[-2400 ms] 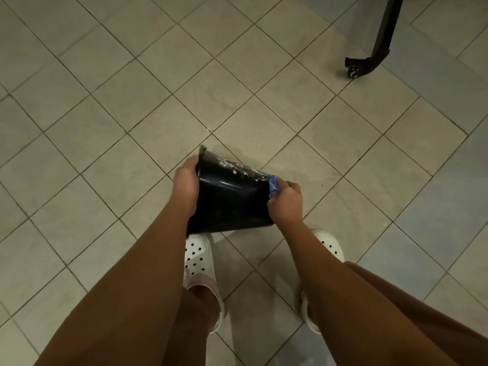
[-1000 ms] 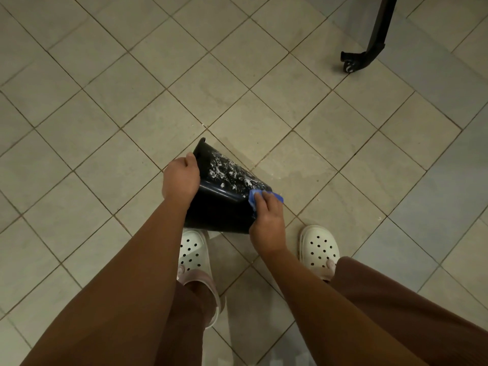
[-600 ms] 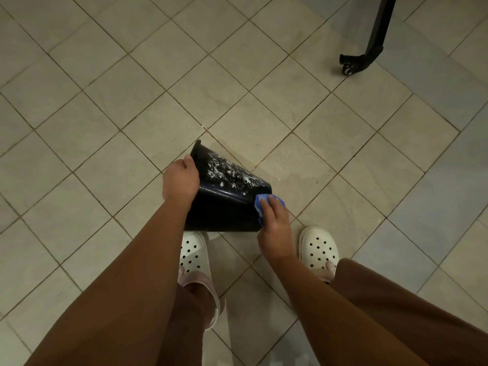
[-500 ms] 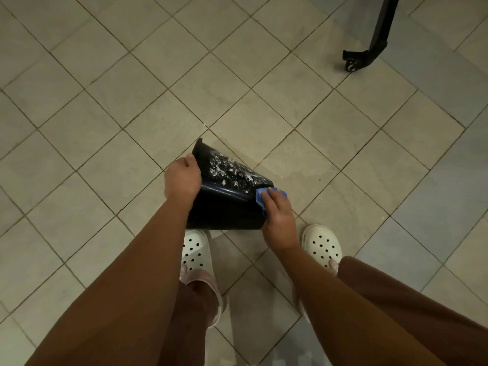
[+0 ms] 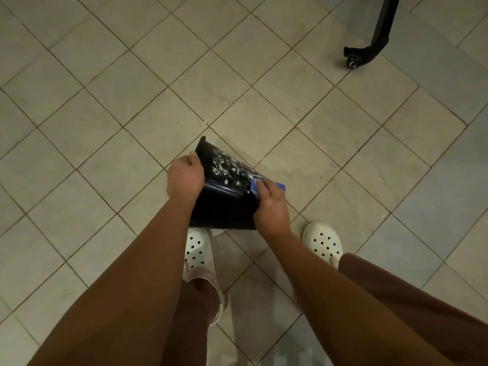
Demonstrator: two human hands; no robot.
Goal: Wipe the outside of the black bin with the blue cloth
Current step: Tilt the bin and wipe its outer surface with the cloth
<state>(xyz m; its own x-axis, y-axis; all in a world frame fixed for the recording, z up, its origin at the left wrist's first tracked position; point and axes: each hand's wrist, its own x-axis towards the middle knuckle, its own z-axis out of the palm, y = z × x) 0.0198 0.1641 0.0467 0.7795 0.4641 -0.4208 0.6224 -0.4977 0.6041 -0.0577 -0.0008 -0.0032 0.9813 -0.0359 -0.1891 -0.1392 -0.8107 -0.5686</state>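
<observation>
The tiled floor (image 5: pixel 105 101) fills the view, with a black wheeled leg (image 5: pixel 369 46) near its far right corner, well apart from the work. The black bin (image 5: pixel 224 207) is tipped on its side just beyond the person's white clogs (image 5: pixel 196 248), near the middle of the floor. Whether it touches the tiles cannot be told. Its long axis runs across the person's front, from one hand to the other, with the far left corner raised. Which end is the mouth is not clear. The wall that faces up and away is flecked with white spatter.

The left hand (image 5: pixel 184 178) grips the bin's left end, fingers curled round it and the thumb lying along the edge. The right hand (image 5: pixel 270 207) holds the blue cloth (image 5: pixel 281 186) against the right end, fingers close together and bent over it.

The step in hand looks like wiping the spattered wall. To do it well, the left hand should brace the bin firmly so it does not roll. The cloth should be drawn in overlapping strokes along the long axis, pressed flat rather than bunched, and the bin then turned to bring up the next face.
</observation>
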